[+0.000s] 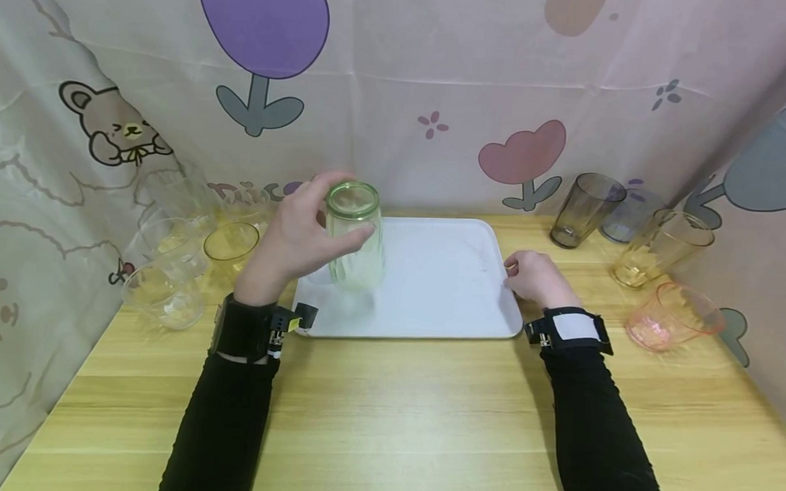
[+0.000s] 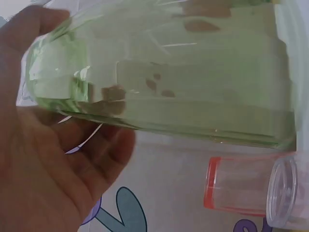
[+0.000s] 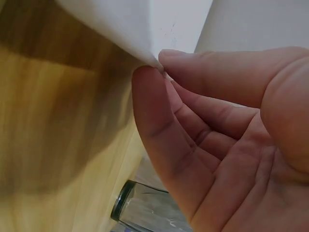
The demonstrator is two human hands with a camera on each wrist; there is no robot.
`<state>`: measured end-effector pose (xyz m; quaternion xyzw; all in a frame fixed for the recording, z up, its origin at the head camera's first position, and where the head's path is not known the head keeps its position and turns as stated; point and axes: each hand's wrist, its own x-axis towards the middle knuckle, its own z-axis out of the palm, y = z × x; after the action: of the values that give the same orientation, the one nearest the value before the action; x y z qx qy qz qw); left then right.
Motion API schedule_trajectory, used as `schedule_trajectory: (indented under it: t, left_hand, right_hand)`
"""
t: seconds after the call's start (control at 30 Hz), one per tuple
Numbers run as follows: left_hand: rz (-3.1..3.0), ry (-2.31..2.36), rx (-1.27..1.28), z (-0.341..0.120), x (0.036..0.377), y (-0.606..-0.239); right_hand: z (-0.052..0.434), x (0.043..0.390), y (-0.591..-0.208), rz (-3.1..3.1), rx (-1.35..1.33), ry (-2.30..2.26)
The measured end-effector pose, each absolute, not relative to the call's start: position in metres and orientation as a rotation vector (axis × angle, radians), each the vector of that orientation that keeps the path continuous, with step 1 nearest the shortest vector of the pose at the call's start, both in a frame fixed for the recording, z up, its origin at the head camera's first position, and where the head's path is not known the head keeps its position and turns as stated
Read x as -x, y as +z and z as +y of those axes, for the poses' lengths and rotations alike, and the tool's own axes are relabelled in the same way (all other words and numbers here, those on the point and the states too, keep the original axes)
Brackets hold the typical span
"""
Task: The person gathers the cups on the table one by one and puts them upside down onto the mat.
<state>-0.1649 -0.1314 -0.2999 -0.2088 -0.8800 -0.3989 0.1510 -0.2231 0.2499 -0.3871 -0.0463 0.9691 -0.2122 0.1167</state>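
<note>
My left hand point(image 1: 296, 231) grips a green drinking glass point(image 1: 356, 237) near its base, thumb on one side and fingers on the other. The glass is upside down, base up, over the left part of a white rectangular tray point(image 1: 444, 283); I cannot tell whether its rim touches the tray. In the left wrist view the green glass point(image 2: 178, 87) fills most of the picture, with the hand point(image 2: 53, 159) at its base end. My right hand point(image 1: 538, 279) pinches the tray's right edge between thumb and fingers, seen closely in the right wrist view at the tray edge point(image 3: 130, 38).
Several clear glasses point(image 1: 164, 295) and a yellow one point(image 1: 230, 241) stand at left. A red-rimmed glass point(image 2: 236, 186) shows in the left wrist view. On the right stand a dark grey glass point(image 1: 582, 212), a pale bluish one point(image 1: 628, 214), a yellow one point(image 1: 656, 247) and a pink one point(image 1: 670, 320).
</note>
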Motion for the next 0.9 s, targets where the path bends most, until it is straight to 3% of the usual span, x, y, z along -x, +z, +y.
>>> schedule_trajectory:
  t: [0.9]
  left_hand:
    - [-3.103,-1.009,0.585,-0.154,0.165,-0.302]
  right_hand:
    - [0.251,0.225,-0.392,2.861,0.141,-0.600]
